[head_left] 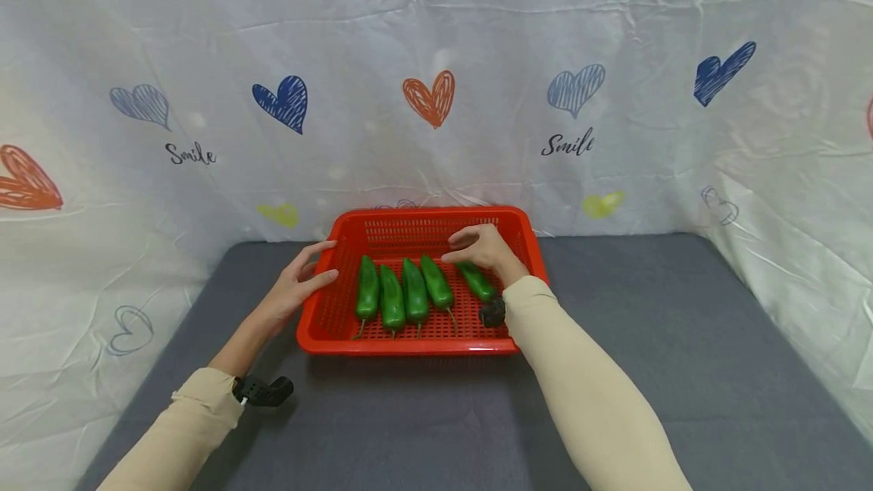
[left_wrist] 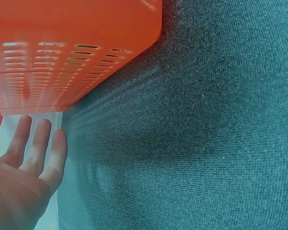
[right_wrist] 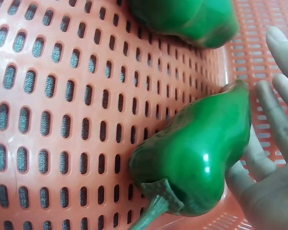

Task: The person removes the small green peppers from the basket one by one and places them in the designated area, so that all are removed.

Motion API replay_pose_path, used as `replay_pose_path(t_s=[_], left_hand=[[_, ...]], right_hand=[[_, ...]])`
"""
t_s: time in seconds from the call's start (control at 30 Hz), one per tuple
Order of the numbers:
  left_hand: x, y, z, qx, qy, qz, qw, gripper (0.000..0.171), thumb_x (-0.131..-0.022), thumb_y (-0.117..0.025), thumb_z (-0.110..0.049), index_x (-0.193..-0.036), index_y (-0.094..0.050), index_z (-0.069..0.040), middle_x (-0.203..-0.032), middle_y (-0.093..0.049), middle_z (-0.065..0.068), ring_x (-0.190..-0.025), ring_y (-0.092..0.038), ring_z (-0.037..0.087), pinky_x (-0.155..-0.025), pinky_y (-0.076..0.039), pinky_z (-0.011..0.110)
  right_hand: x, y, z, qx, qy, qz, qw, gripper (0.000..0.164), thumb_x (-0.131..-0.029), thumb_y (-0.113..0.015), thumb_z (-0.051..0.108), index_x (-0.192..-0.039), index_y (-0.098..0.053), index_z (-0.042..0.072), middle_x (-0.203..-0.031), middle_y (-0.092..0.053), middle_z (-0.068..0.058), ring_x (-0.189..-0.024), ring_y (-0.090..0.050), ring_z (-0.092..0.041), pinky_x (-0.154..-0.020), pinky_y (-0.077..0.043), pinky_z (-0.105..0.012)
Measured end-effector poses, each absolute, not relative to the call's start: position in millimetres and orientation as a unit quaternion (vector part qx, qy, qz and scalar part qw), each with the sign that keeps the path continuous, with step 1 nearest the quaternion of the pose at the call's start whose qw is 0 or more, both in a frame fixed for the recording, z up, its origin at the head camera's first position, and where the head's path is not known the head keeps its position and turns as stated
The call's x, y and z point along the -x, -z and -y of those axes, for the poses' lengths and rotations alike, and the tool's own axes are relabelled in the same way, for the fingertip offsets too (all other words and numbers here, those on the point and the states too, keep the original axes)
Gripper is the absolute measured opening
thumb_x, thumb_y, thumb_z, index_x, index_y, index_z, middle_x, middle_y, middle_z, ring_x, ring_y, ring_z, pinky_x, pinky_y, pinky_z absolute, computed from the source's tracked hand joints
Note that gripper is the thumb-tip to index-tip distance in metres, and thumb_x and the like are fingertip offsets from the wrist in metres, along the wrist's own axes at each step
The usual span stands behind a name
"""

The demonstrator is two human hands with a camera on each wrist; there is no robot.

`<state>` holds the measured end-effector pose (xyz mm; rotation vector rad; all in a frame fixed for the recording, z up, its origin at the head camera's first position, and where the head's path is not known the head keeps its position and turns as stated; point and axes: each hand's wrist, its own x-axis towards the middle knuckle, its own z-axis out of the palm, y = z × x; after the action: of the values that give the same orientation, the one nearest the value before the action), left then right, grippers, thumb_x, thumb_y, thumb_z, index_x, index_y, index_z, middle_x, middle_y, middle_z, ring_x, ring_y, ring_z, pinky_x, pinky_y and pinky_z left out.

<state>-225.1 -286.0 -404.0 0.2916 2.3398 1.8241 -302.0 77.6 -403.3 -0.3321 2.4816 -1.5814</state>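
Green, glossy skin is shown by the lone chili pepper lying at three o'clock inside the red plastic basket, its tip aimed between ten and eleven and its stem end between four and five; a row of four chili peppers is laid from the middle towards nine. Near the lone pod's tip the right hand is held at two o'clock, thumb and fingers apart; nothing is clasped, and whether the skin is brushed cannot be told. At nine o'clock the left hand is set against the basket's side, its fingers spread and fairly straight. A light, hollow, crisp body is to be expected, firm enough for a gentle pinch but easily bruised or split if squeezed hard; some slipperiness is suggested by the bright highlight. The surest hold is judged to be across the broad body, just ahead of the stem, with the flanks pressed from about half past one and half past seven. If only the tapered tip were pinched, the pod could be swivelled loose; if only the stem, it could be snapped.
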Motion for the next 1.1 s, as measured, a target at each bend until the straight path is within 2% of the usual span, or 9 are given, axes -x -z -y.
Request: replay_pose_path(t_s=[0.57,0.9,1.1], left_hand=[[224.8,403.9,286.0,-0.101,-0.607,-0.784,0.078,0.063,-0.104,-0.061,-0.021,-0.159,-0.030,-0.018,-0.146,-0.042,0.027,-0.113,-0.060,0.035,-0.082,-0.058,0.043],[225.2,404.4,286.7,-0.099,-0.608,-0.783,0.082,0.063,-0.104,-0.061,-0.022,-0.159,-0.030,-0.019,-0.149,-0.040,0.025,-0.119,-0.056,0.039,-0.083,-0.058,0.042],[225.9,404.6,286.5,-0.100,-0.614,-0.778,0.084,0.063,-0.104,-0.061,-0.022,-0.159,-0.030,-0.018,-0.148,-0.041,0.027,-0.115,-0.060,0.036,-0.082,-0.058,0.043]], right_hand=[[304.3,406.6,-78.4,0.131,0.488,-0.857,0.105,0.040,-0.082,-0.085,0.001,-0.119,-0.070,-0.006,-0.114,-0.072,-0.016,-0.107,-0.065,-0.030,-0.092,-0.053,-0.039],[303.4,404.4,-74.6,0.110,0.535,-0.827,0.132,0.042,-0.085,-0.083,0.005,-0.123,-0.070,-0.003,-0.116,-0.071,-0.015,-0.095,-0.066,-0.024,-0.071,-0.053,-0.031],[300.5,400.2,-73.8,0.118,0.567,-0.802,0.144,0.041,-0.087,-0.080,0.003,-0.126,-0.068,-0.004,-0.120,-0.069,-0.019,-0.091,-0.067,-0.022,-0.079,-0.054,-0.035]])
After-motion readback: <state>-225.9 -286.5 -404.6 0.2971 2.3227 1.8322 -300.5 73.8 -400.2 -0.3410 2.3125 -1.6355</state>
